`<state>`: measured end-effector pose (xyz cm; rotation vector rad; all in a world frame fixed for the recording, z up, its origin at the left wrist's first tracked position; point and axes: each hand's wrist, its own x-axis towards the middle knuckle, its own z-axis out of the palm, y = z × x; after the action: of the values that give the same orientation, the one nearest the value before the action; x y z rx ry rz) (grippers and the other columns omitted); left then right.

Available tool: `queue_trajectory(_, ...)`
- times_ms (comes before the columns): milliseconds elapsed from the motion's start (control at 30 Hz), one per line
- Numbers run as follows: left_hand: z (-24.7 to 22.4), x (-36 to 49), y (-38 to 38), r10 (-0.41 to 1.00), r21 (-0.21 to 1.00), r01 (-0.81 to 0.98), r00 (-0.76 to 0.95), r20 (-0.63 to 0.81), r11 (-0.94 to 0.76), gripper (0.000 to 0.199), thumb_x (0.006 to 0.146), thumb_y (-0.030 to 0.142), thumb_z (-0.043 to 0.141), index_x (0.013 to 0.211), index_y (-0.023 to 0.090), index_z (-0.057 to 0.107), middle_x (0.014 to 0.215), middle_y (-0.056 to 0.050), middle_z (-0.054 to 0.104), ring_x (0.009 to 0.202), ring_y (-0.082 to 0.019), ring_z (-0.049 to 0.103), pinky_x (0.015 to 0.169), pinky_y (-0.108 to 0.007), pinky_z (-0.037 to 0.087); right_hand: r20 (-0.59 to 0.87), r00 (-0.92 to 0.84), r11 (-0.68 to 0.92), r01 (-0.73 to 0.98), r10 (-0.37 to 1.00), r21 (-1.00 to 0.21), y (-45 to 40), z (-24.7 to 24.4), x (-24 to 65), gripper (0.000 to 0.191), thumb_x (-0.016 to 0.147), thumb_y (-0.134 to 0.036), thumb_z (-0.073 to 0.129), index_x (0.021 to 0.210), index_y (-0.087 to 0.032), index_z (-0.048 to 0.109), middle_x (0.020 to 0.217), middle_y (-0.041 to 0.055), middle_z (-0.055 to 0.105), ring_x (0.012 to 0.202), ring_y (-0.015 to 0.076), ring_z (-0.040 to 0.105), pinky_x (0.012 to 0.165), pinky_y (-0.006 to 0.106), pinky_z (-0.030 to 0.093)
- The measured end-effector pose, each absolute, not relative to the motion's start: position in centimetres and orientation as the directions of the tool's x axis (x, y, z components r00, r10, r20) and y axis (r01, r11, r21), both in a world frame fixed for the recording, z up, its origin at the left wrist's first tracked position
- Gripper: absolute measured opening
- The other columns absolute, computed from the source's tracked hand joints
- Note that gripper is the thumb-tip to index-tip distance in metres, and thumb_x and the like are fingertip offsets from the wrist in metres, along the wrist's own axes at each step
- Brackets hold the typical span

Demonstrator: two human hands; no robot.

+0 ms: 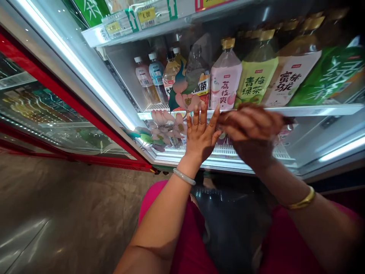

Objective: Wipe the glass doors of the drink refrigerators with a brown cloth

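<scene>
My left hand (200,132) has its fingers spread and holds nothing. It lies at the lower right of a pink flower decal (186,99), which seems to be on clear glass before the drinks. More pink petals and green leaves of a second decal part (164,127) spread to its left. Blurred by motion, my right hand (253,131) is curled just to the right of my left fingertips. Something dark shows at its fingers, too smeared to make out. Behind the hands stand a pink-labelled bottle (224,83) and a yellow-green one (255,82).
A white shelf edge (319,110) runs behind the hands, with more bottles on it, including a green-labelled one (330,76). Price tags (146,16) line the shelf above. A red-framed cooler door (76,102) slants at the left, above the grey floor (71,198).
</scene>
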<state>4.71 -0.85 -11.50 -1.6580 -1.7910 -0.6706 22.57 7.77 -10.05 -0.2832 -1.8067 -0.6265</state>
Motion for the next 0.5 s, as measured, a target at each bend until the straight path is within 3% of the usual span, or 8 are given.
queue_trajectory(33,-11.9,4.6,-1.0,0.702,-0.045,0.996,-0.025,0.712,0.081,0.083,0.104,0.040,0.056,0.171,0.026,0.008,0.178,-0.011,-0.005,0.163,-0.032,-0.013,0.132,-0.062,-0.003,0.906,-0.389,0.813,0.465,-0.168,0.351,7.1,-10.6,22.3,0.027,0.090,-0.023,0.077,0.113,-0.037,0.073,0.126,-0.0064,0.075,0.122,0.0207,0.064,0.113,0.046,0.041)
queue_trajectory(100,-12.4,4.4,-1.4,0.705,-0.067,0.996,0.002,0.709,0.065,0.087,0.103,0.041,0.058,0.171,0.025,0.007,0.178,-0.014,-0.004,0.163,-0.032,-0.012,0.132,-0.064,-0.001,0.878,-0.444,0.830,0.412,-0.176,0.375,6.7,-10.8,22.7,0.025,0.090,-0.022,0.078,0.110,-0.036,0.073,0.121,-0.0071,0.077,0.117,0.0181,0.066,0.111,0.042,0.043)
queue_trajectory(267,-12.7,4.9,-2.0,0.666,-0.043,0.996,-0.017,0.746,0.073,0.085,0.105,0.050,0.051,0.170,0.020,0.005,0.177,-0.019,0.001,0.163,-0.031,-0.009,0.132,-0.063,0.002,0.973,-0.226,0.877,0.459,-0.036,0.139,8.3,-8.1,24.5,0.025,0.084,-0.025,0.082,0.107,-0.033,0.077,0.135,0.0025,0.070,0.130,0.0324,0.061,0.109,0.052,0.047)
queue_trajectory(333,-12.9,4.8,-1.9,0.668,-0.026,0.997,-0.034,0.743,0.079,0.084,0.105,0.050,0.052,0.170,0.022,0.009,0.178,-0.018,0.001,0.164,-0.032,-0.008,0.132,-0.063,0.004,0.981,-0.195,0.864,0.491,-0.011,0.107,8.1,-8.4,24.1,0.023,0.086,-0.026,0.080,0.108,-0.033,0.078,0.136,0.0024,0.070,0.131,0.0329,0.060,0.111,0.053,0.045)
queue_trajectory(500,-13.8,4.2,-1.3,0.706,-0.030,0.996,-0.041,0.707,0.088,0.077,0.102,0.037,0.059,0.169,0.026,0.021,0.178,-0.015,0.005,0.165,-0.034,-0.001,0.132,-0.064,0.006,0.870,-0.485,0.856,0.408,-0.093,0.318,6.4,-12.3,23.3,0.027,0.091,-0.021,0.075,0.112,-0.038,0.073,0.123,-0.0075,0.076,0.120,0.0172,0.065,0.112,0.041,0.042)
